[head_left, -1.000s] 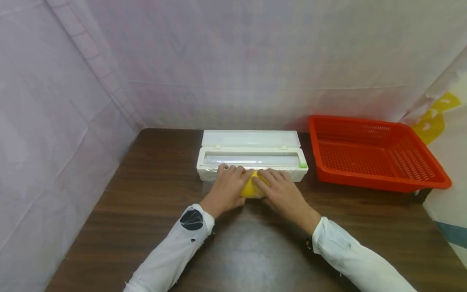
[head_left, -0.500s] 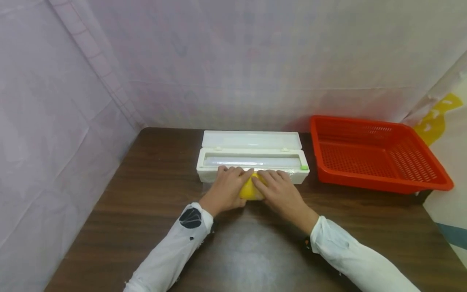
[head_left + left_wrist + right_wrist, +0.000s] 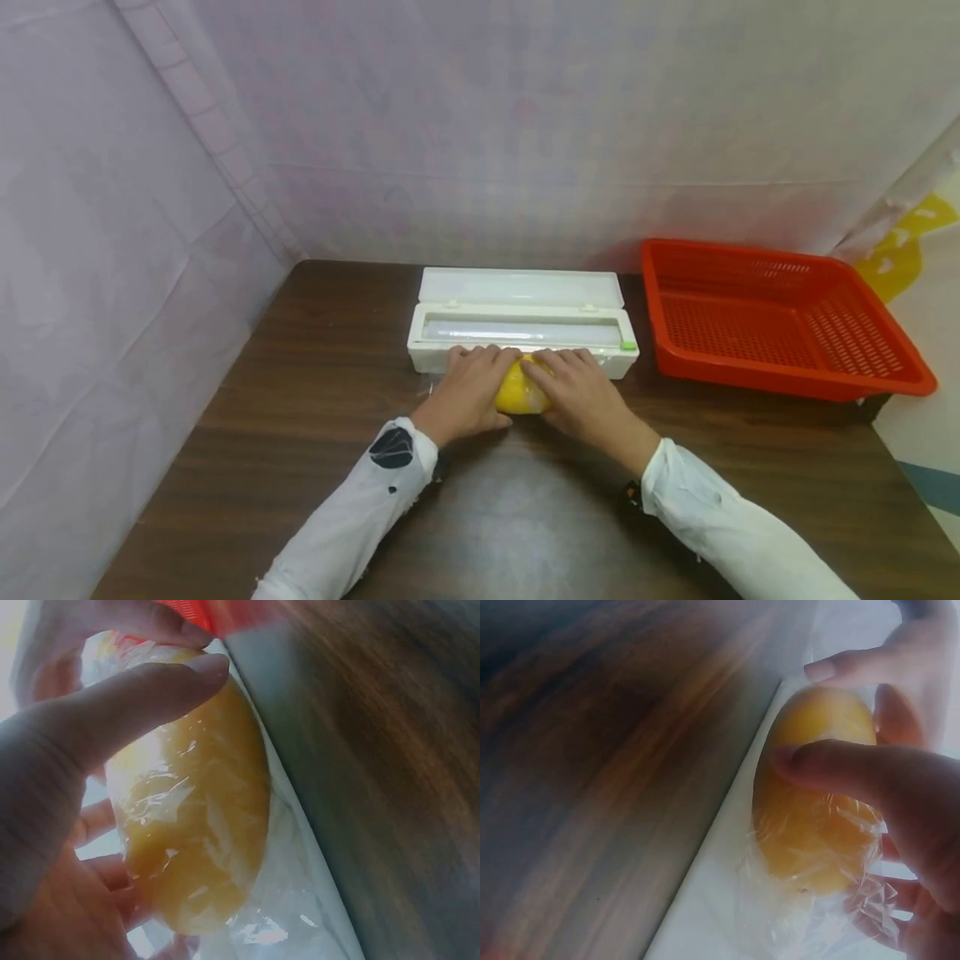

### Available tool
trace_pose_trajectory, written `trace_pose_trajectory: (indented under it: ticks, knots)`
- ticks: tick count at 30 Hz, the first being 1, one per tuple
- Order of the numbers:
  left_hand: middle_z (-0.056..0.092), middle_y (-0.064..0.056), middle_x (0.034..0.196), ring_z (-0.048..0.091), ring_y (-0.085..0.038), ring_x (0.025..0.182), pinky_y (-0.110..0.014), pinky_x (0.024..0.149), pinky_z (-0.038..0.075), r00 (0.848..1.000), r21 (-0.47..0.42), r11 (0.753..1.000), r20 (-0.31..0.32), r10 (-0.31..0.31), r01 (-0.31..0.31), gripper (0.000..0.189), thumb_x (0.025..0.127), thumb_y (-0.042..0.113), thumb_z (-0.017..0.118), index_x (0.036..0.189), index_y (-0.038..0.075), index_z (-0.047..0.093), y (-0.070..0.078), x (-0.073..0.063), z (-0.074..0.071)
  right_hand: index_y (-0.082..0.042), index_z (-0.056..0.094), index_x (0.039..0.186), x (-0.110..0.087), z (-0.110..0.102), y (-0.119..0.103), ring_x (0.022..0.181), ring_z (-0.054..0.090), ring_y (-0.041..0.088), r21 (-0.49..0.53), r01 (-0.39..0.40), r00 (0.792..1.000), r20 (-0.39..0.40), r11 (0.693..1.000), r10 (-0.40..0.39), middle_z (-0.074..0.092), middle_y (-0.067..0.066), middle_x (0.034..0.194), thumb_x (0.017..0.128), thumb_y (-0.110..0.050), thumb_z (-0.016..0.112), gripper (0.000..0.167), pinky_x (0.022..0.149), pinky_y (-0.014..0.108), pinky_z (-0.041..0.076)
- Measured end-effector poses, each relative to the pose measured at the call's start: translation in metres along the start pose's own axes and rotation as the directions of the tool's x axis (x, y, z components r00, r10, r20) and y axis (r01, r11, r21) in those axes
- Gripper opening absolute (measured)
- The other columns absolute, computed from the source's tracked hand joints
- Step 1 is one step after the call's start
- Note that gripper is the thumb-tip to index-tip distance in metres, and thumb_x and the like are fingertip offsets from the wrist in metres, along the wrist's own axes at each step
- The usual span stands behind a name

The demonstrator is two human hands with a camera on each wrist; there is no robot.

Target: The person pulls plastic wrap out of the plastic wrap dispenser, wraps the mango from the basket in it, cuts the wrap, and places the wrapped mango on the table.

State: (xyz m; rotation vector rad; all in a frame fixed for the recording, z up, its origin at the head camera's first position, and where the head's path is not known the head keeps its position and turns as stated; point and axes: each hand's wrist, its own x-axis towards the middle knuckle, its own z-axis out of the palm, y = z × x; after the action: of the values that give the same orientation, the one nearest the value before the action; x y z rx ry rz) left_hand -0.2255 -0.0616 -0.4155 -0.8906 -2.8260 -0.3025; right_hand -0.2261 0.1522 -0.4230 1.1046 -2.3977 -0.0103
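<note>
A yellow oval fruit [image 3: 521, 395], loosely covered in clear cling film [image 3: 780, 922], is between my two hands in front of a white cling film dispenser [image 3: 517, 357]. My left hand [image 3: 468, 387] grips its left end, thumb [image 3: 142, 701] across the near side and fingers behind. The right hand [image 3: 581, 392] holds the other end in the same way, its thumb [image 3: 840, 769] lying on the film-covered skin. Both thumbs come close together over the fruit. Crumpled film bunches at the fruit's ends in the wrist views. Inside the opened dispenser lies a film roll [image 3: 517, 331].
The dispenser's lid [image 3: 521, 287] is tipped back towards the sheeted wall [image 3: 480, 167]. To its right a red plastic basket [image 3: 795, 379] stands at the back of the brown wooden table [image 3: 315, 375]. A green slider [image 3: 628, 345] sits at the dispenser's right end.
The fruit has turned slightly in the hands and come a little nearer. A flap of film now shows below the dispenser's left end. Both hands keep their hold.
</note>
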Motion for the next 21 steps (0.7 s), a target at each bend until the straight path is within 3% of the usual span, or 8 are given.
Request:
trace_pose_trajectory:
  ticks: [4,7,14,21]
  knots:
    - [0.054,-0.008,0.135,0.057,-0.024,0.118,-0.054,0.106,0.037,0.999,-0.107,0.994,0.019,-0.036,0.037,0.089,0.066,0.037,0.095,0.140,0.020,0.048,-0.0008,-0.0001,-0.0030,-0.014,0.061,0.131,-0.0008,-0.0006,0.0013,0.100,0.065,0.030,0.064,-0.033,0.998,0.046,0.997,0.030,0.066,0.007,0.121,0.063,-0.033,0.095,0.078,0.087,0.045,0.051]
    - [0.053,-0.007,0.133,0.056,-0.022,0.116,-0.052,0.106,0.036,0.999,-0.135,0.990,0.026,-0.034,0.037,0.084,0.067,0.036,0.094,0.137,0.020,0.051,-0.0006,-0.0009,-0.0070,-0.014,0.062,0.131,-0.0011,-0.0012,0.0024,0.101,0.066,0.029,0.109,-0.050,0.997,0.065,0.993,0.043,0.067,0.006,0.121,0.062,-0.033,0.095,0.079,0.088,0.046,0.051]
    - [0.059,-0.003,0.129,0.057,-0.020,0.117,-0.052,0.106,0.033,0.997,-0.097,0.995,0.066,-0.032,0.038,0.087,0.067,0.039,0.094,0.141,0.020,0.052,0.0005,-0.0033,-0.0085,-0.014,0.062,0.134,-0.0007,0.0013,0.0050,0.101,0.067,0.026,0.134,-0.060,0.996,0.076,0.989,0.050,0.069,0.006,0.120,0.061,-0.034,0.096,0.084,0.089,0.048,0.051]
    - [0.061,-0.004,0.127,0.059,-0.024,0.117,-0.056,0.105,0.033,1.000,-0.005,1.000,0.022,-0.020,0.020,0.091,0.064,0.042,0.095,0.141,0.020,0.052,0.0022,-0.0043,-0.0068,-0.017,0.062,0.134,0.0053,-0.0030,0.0094,0.103,0.067,0.023,0.174,-0.107,0.986,0.149,0.979,0.081,0.071,0.004,0.119,0.062,-0.037,0.095,0.082,0.091,0.050,0.051]
